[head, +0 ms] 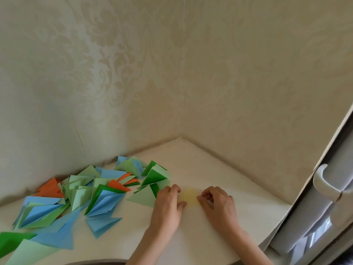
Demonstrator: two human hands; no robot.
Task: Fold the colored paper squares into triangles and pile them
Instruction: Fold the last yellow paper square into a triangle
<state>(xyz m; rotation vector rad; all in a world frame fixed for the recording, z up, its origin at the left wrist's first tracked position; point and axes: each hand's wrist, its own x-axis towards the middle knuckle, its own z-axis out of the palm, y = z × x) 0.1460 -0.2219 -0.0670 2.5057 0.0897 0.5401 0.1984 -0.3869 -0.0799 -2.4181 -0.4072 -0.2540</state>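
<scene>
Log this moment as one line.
step: folding | left hand and right hand on yellow paper | folded triangles spread left | table

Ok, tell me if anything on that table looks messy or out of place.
The folded triangles are not in a neat pile: they sprawl fanned and overlapping along the table's left side. The yellow paper between the left hand and right hand is too blurred to judge.

The folded triangles (80, 196) were light green, dark green, sky blue and orange. A pale yellow paper (189, 197) lay on the cream table (238, 217). The wallpaper (133, 73) bore a beige damask pattern.
</scene>
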